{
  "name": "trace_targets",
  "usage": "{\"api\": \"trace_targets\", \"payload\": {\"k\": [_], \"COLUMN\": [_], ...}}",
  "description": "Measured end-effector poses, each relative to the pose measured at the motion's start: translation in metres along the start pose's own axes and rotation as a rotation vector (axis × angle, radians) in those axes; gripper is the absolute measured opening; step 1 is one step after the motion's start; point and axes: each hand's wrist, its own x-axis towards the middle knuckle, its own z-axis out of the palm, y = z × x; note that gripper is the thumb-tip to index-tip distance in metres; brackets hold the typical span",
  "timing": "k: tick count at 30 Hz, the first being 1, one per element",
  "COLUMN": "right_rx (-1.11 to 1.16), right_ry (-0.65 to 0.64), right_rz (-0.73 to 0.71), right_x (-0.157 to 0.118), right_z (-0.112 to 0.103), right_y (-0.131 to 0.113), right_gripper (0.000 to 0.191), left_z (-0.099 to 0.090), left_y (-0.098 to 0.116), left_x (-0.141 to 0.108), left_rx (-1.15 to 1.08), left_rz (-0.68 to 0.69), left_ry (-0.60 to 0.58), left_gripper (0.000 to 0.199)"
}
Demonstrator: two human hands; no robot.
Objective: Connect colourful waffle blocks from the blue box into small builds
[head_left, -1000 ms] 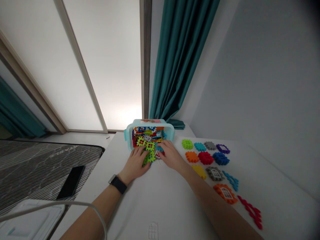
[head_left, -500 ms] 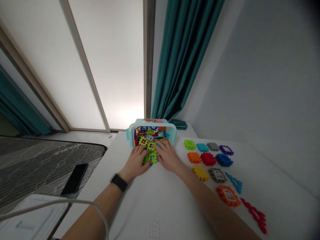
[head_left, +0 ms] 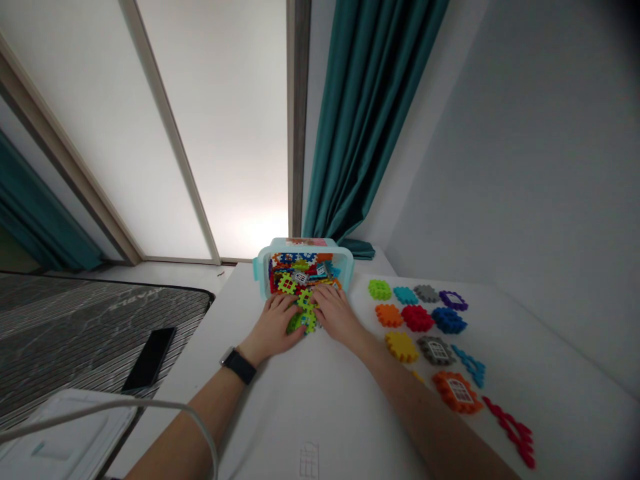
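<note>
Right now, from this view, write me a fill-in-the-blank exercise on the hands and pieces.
1. The watch is on the ____ wrist.
2. Between the left hand and the right hand lie lattice pieces, mainly ____.
3. In the farthest row, the purple piece sits next to a ____ one.
4. The red piece lies between an orange piece and a ____ one.

Missing words: left; green; gray; blue.

This looks like a room in a home. Long teal curtains (head_left: 375,120) hang at the far side and far left, framing pale sliding panels (head_left: 230,133). A phone (head_left: 149,360) lies on a dark patterned surface (head_left: 100,307) at left, perhaps a mattress or mat. Bright toy pieces (head_left: 287,284) fill a tub (head_left: 261,277) on the white table (head_left: 290,400).
</note>
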Motion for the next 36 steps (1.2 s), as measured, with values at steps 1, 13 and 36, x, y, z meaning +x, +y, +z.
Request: {"api": "trace_targets", "payload": {"k": [1, 13, 36], "right_rx": [0.003, 0.492, 0.836], "right_ry": [0.004, 0.208, 0.03], "right_rz": [0.01, 0.257, 0.268], "right_x": [0.0, 0.01, 0.009], "right_z": [0.001, -0.016, -0.025], "right_y": [0.0, -0.005, -0.04], "right_gripper": [0.02, 0.033, 0.025], "left_z": [0.0, -0.004, -0.018], "left_y": [0.0, 0.009, 0.016], "left_x": [0.0, 0.004, 0.006], "left_rx": [-0.005, -0.427, -1.047], "left_rz": [0.004, -0.215, -0.51], "left_ry": [-0.001, 0.256, 0.391], "left_gripper": [0.023, 0.012, 0.027]}}
